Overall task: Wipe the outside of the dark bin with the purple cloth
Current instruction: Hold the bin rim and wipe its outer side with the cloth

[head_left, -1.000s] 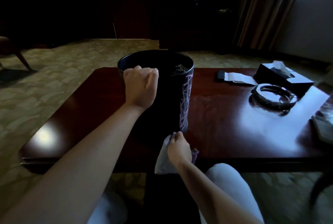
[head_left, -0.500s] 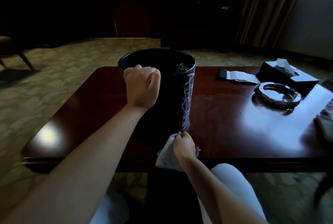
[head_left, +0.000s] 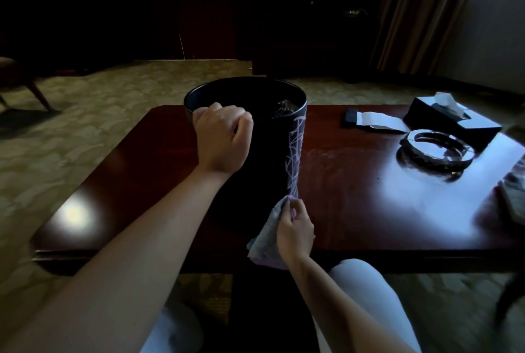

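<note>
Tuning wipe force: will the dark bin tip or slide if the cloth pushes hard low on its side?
Probably slides before it tips: the table looks glossy and slick. The dark bin is tall for its base, so some tip risk. The left hand grips its rim, likely steadying it while the right hand presses the purple cloth near its base.

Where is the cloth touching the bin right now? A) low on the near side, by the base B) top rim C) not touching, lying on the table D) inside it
A: the right hand holds the cloth against the bin low on its near wall.
</note>
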